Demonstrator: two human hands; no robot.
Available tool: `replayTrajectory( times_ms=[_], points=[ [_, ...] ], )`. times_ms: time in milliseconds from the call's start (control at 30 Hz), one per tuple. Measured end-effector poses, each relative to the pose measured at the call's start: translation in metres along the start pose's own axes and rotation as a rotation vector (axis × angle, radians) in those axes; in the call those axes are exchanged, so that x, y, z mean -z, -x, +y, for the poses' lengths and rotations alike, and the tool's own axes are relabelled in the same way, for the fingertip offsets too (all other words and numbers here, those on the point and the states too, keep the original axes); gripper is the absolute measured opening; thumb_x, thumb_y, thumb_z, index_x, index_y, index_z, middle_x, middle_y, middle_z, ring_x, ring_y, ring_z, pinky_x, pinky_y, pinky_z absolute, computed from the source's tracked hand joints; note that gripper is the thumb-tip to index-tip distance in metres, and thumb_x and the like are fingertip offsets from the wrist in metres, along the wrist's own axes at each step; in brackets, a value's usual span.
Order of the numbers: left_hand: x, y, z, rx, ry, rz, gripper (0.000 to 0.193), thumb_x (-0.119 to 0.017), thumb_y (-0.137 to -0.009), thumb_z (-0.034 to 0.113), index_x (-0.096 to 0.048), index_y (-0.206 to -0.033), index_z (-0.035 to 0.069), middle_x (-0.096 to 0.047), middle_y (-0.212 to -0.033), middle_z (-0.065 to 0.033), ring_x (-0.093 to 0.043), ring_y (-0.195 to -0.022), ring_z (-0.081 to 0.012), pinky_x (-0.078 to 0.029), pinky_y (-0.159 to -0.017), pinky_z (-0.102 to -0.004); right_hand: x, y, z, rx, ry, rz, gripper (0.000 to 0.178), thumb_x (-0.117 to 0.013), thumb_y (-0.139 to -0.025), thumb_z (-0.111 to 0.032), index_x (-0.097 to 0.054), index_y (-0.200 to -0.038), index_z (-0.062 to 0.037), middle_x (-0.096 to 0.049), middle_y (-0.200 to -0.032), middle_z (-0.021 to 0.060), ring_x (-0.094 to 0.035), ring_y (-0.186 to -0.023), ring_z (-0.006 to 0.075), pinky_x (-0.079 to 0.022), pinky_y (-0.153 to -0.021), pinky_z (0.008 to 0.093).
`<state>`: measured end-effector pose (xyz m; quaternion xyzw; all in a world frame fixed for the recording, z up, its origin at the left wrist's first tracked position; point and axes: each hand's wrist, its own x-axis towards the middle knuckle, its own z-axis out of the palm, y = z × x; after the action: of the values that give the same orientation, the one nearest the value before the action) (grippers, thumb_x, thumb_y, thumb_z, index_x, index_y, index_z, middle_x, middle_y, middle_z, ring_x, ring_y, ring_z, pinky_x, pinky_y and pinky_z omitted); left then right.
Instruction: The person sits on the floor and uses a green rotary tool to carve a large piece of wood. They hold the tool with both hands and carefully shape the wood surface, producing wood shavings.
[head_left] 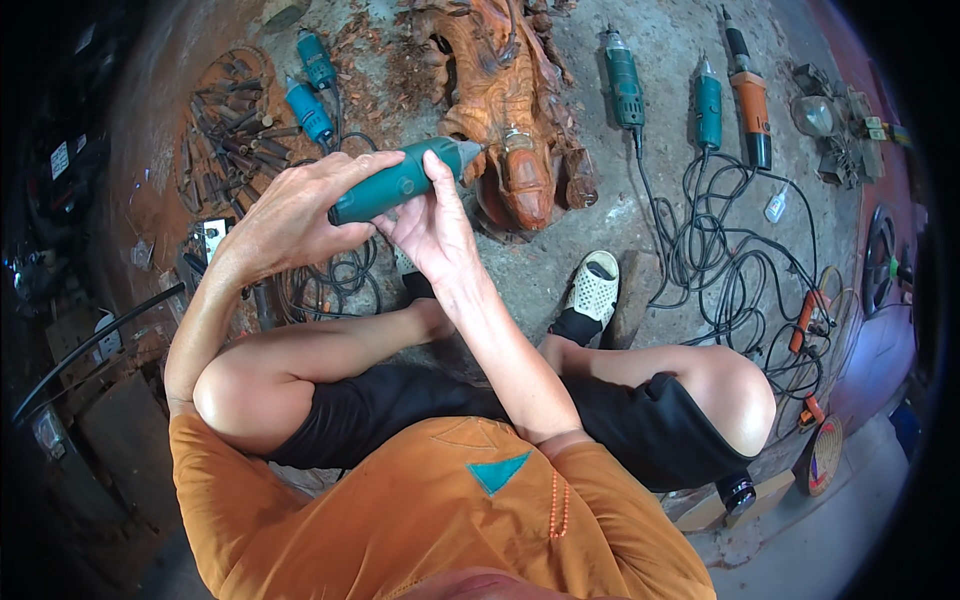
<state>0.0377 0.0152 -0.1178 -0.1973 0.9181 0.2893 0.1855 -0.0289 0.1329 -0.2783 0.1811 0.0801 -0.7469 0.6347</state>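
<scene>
My left hand (pixel 285 215) is closed round the rear of a green die grinder (pixel 385 187), its fingers over the top of the body. From the other side, my right hand (pixel 435 230) grips the front half, thumb on top and fingers underneath. The grinder lies nearly level, its grey nose pointing right at a reddish-brown wood carving (pixel 500 70). That nose is close to the carving's rounded near end (pixel 527 190); whether a bit touches the wood, I cannot tell. Wood chips lie along the carving's left side.
Carving tools (pixel 240 140) lie piled at left, near two more grinders (pixel 308 112). At right are a green grinder (pixel 624 85), another (pixel 708 110), an orange power tool (pixel 752 110) and tangled black cords (pixel 720 240). My white clog (pixel 594 285) rests beside a wood block (pixel 636 295).
</scene>
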Motion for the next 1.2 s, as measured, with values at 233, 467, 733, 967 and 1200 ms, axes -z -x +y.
replayTrajectory(
  times_ms=[233,467,733,967,1200],
  points=[
    [0.000,0.000,0.001,0.048,-0.062,-0.098,0.078,-0.070,-0.071,0.010,-0.051,-0.146,0.015,-0.065,-0.114,-0.0203,-0.066,-0.096,-0.0397,-0.054,-0.084,-0.0456,0.003,0.006,0.003,-0.009,0.000,-0.019,0.047,-0.063,-0.097,-0.050,-0.058,-0.123,-0.0108,-0.065,-0.124,0.0070,-0.060,-0.116,0.0196,-0.047,-0.100,0.0453],
    [0.005,0.004,0.001,0.000,-0.056,-0.087,0.078,-0.071,-0.071,0.010,-0.050,-0.146,0.013,-0.065,-0.103,-0.0181,-0.066,-0.087,-0.0386,-0.054,-0.080,-0.0459,-0.003,0.012,0.005,-0.026,0.019,0.015,0.048,-0.062,-0.096,-0.051,-0.057,-0.124,-0.0124,-0.064,-0.123,0.0058,-0.059,-0.116,0.0196,-0.046,-0.098,0.0446],
    [-0.004,0.004,-0.012,-0.034,0.007,0.159,0.074,-0.069,-0.075,0.010,-0.050,-0.147,0.013,-0.066,-0.120,-0.0205,-0.066,-0.104,-0.0376,-0.053,-0.091,-0.0433,-0.020,-0.014,-0.008,0.011,0.129,0.011,0.045,-0.067,-0.094,-0.050,-0.058,-0.119,-0.0138,-0.066,-0.114,0.0036,-0.061,-0.112,0.0196,-0.049,-0.093,0.0460],
    [0.001,-0.006,-0.004,0.018,0.034,0.196,0.075,-0.070,-0.075,0.011,-0.050,-0.147,0.014,-0.065,-0.124,-0.0199,-0.064,-0.107,-0.0379,-0.052,-0.094,-0.0429,-0.032,-0.024,-0.022,0.061,0.165,0.054,0.049,-0.072,-0.091,-0.049,-0.057,-0.118,-0.0116,-0.067,-0.109,0.0055,-0.065,-0.103,0.0207,-0.054,-0.085,0.0449],
    [0.000,-0.012,-0.004,0.052,0.006,0.181,0.076,-0.070,-0.075,0.011,-0.050,-0.147,0.016,-0.065,-0.124,-0.0204,-0.064,-0.109,-0.0378,-0.052,-0.096,-0.0429,-0.026,-0.028,-0.023,0.055,0.141,0.046,0.051,-0.073,-0.090,-0.049,-0.057,-0.120,-0.0113,-0.067,-0.110,0.0056,-0.065,-0.104,0.0219,-0.053,-0.087,0.0486]
  ],
)
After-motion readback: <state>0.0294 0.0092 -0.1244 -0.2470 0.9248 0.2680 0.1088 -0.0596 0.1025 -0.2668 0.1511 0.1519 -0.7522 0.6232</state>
